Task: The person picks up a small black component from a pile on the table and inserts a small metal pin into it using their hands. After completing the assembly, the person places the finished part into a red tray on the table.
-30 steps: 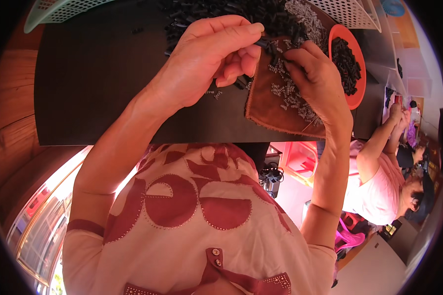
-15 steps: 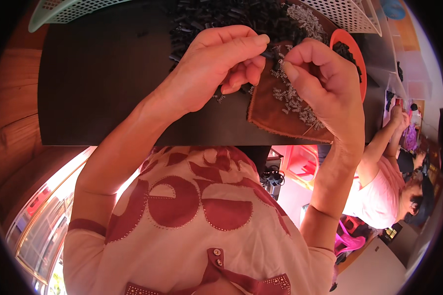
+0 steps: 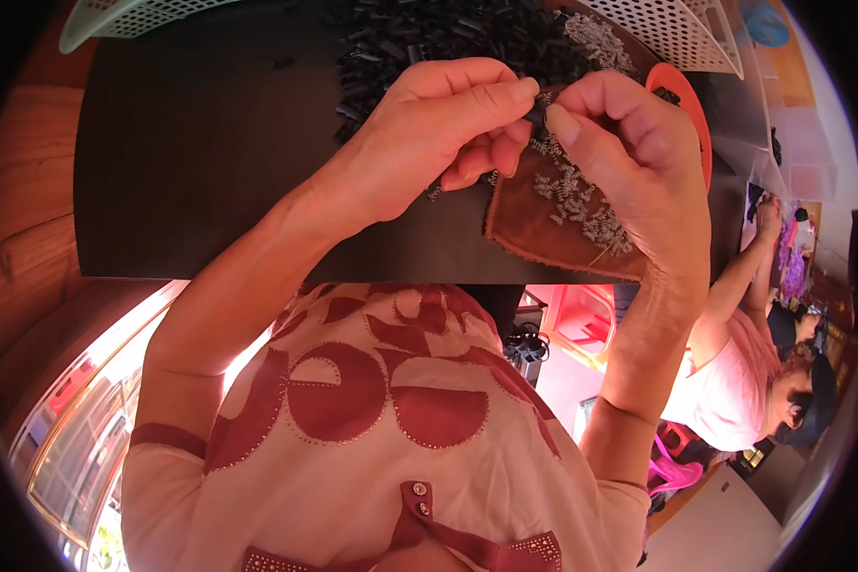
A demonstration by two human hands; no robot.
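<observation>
My left hand (image 3: pixel 443 124) pinches a small black piece (image 3: pixel 538 113) between thumb and forefinger, its other fingers curled below. Thumb and forefinger of my right hand (image 3: pixel 639 157) are pressed together right beside that piece; what they hold, if anything, is hidden by the fingertips. Under my hands lies a brown cloth (image 3: pixel 529 229) strewn with small metal coil springs (image 3: pixel 577 195). Behind my left hand spreads a heap of small black tubular pieces (image 3: pixel 400 52). A second pile of springs (image 3: pixel 601 43) lies at the back, to the right of that heap.
A red-orange dish (image 3: pixel 703 143) with black pieces stands right of my right hand. At the back are a white perforated basket (image 3: pixel 672 29) and a pale green one (image 3: pixel 153 17). The dark table (image 3: pixel 191 172) ends before my torso. Another person (image 3: pixel 734 381) sits at the right.
Both hands have come closer together, the left moving slightly right and nearer me. My right fingertips now meet the black piece. The brown cloth looks almost unmoved.
</observation>
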